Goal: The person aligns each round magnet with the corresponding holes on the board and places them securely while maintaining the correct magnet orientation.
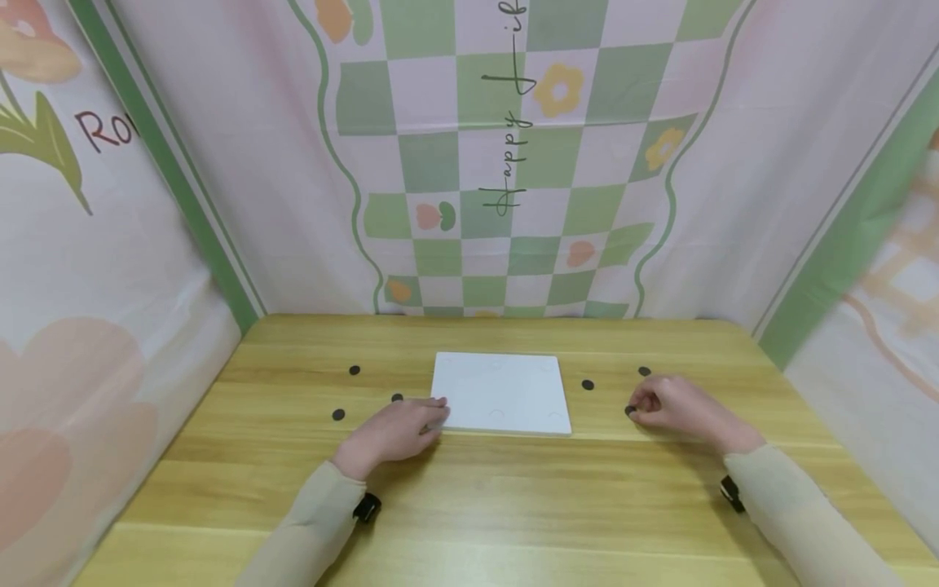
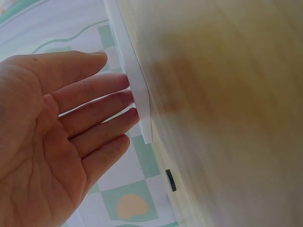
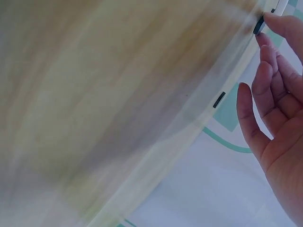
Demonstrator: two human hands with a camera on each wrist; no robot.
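A white rectangular board (image 1: 502, 391) lies flat on the table, with a few faint round outlines on its face. My left hand (image 1: 392, 430) rests at its near left corner; in the left wrist view the fingers (image 2: 111, 101) are nearly straight, with their tips right at the board's edge. To the right of the board, my right hand (image 1: 678, 408) pinches a small black disc (image 3: 259, 24) between thumb and fingertips, close over the table. Two more black discs lie nearby, one (image 1: 588, 385) beside the board and another (image 1: 644, 371) just beyond the right hand.
Left of the board, three black discs are spread on the wooden table (image 1: 499, 514): one at the back (image 1: 354, 370), one further front (image 1: 338, 414), and one (image 1: 397, 397) partly behind the left hand. Printed cloth curtains (image 1: 293, 163) enclose the back and sides.
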